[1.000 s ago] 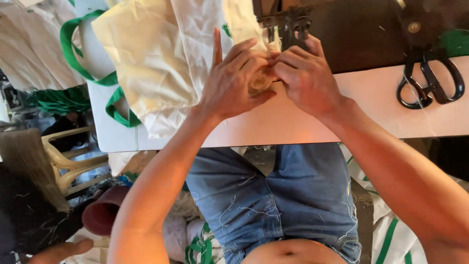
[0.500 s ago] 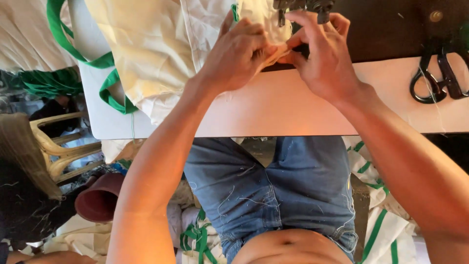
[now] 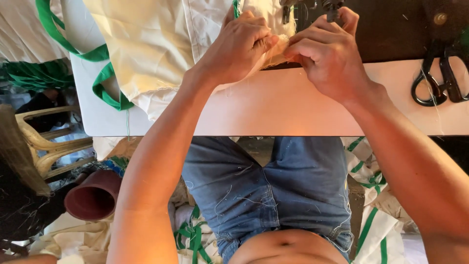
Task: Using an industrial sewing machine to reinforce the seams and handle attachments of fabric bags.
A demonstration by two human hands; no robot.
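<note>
A: Fabric [image 3: 146, 44] is spreading cream over the table's [image 3: 293, 115] far left corner, green trim [image 3: 105, 88] trailing toward the left edge. Where are the hands working?

B: At the far edge. The left hand [image 3: 239, 46] is curling closed, pinching a frayed fold; the right hand [image 3: 327, 61] is pinching the same fold beside it.

A: And the sewing machine [image 3: 312, 7]?

B: It's getting cut off by the frame. Black scissors [image 3: 437, 78] are lying near the far right corner, partly in shadow.
</note>
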